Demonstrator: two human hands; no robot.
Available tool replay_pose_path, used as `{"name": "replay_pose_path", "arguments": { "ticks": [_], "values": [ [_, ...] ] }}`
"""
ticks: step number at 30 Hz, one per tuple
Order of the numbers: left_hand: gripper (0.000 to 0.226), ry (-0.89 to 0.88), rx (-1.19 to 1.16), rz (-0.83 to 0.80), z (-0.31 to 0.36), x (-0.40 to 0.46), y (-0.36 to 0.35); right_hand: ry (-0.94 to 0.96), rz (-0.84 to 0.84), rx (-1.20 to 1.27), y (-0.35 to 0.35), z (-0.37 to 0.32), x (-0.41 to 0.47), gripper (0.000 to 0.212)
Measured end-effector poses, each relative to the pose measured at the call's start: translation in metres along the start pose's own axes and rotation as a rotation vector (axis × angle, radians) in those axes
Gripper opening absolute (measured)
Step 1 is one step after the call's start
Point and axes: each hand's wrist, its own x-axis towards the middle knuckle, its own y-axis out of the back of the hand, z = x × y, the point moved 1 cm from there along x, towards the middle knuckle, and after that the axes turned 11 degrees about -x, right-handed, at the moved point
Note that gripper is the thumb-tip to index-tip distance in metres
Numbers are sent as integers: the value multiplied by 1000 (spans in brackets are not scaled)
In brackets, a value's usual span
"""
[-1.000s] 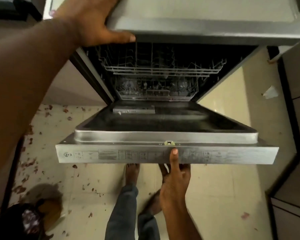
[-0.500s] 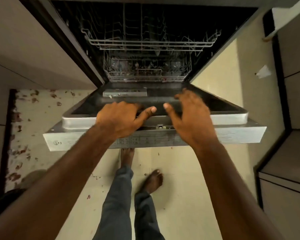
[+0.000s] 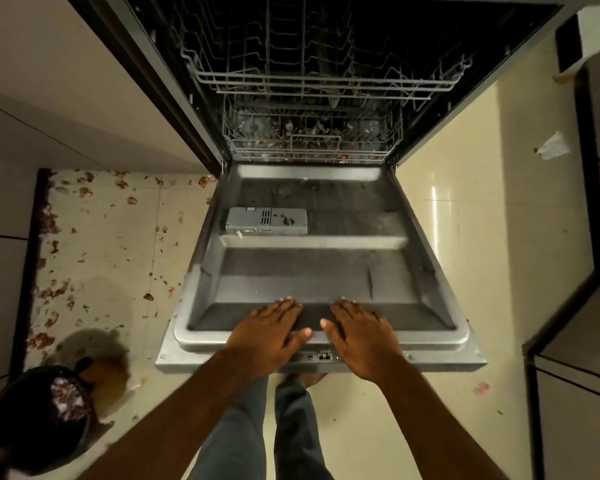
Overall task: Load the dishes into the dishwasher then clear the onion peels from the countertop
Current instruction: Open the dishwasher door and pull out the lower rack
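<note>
My left hand point(image 3: 269, 332) and right hand point(image 3: 361, 336) press flat, fingers straight, side by side on the lowered dishwasher door point(image 3: 312, 271) (racks point(image 3: 312, 81) inside); onion peels point(image 3: 84, 237) litter the floor on my left.

Your dishwasher door point(image 3: 312, 268) lies grey, dull steel inside, with darker grey stepped panels and a paler silver rim. Detergent box point(image 3: 266, 221) on it: light grey plastic. Upper rack point(image 3: 323, 81) and lower rack point(image 3: 312, 147) are pale grey wire against a black cavity; reddish-purple flecks sit in the lower one. Floor point(image 3: 465, 237) is cream tile, glossy, with thin darker grout lines. To your left it is speckled with onion peels point(image 3: 84, 244), maroon and pinkish-brown. A brownish stain rings the black bin point(image 3: 32, 420), which shows a purple-and-white mottled patch. Cabinets point(image 3: 42, 98) are off-white with black edging. Your trousers point(image 3: 257, 438) are blue-grey. White scrap of paper point(image 3: 553, 147) at far right.
</note>
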Motion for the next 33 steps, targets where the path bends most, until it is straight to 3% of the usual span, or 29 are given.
{"name": "replay_pose_path", "arguments": {
  "ticks": [2,4,8,13,24,30,33],
  "values": [
    [69,22,-39,-57,-9,5,-19,-7,-95,30,-21,-1,3,93],
    [64,48,-117,-84,-14,8,-31,-19,-134,63,-37,-2,7,72],
    [45,147,-230,16,-18,10,-37,-56,-59,94,-44,-14,14,28],
    [44,142,-171,35,-28,24,-38,-82,-133,-71,-43,-26,42,17],
    [35,150,224,-116,-37,49,-100,118,-391,-63,-111,-10,77,31],
    [45,150,237,-250,-61,71,-127,180,-489,-2,-168,-1,93,54],
    [63,115,251,-320,-73,80,-143,160,-507,-13,-192,-2,104,68]
  ]
}}
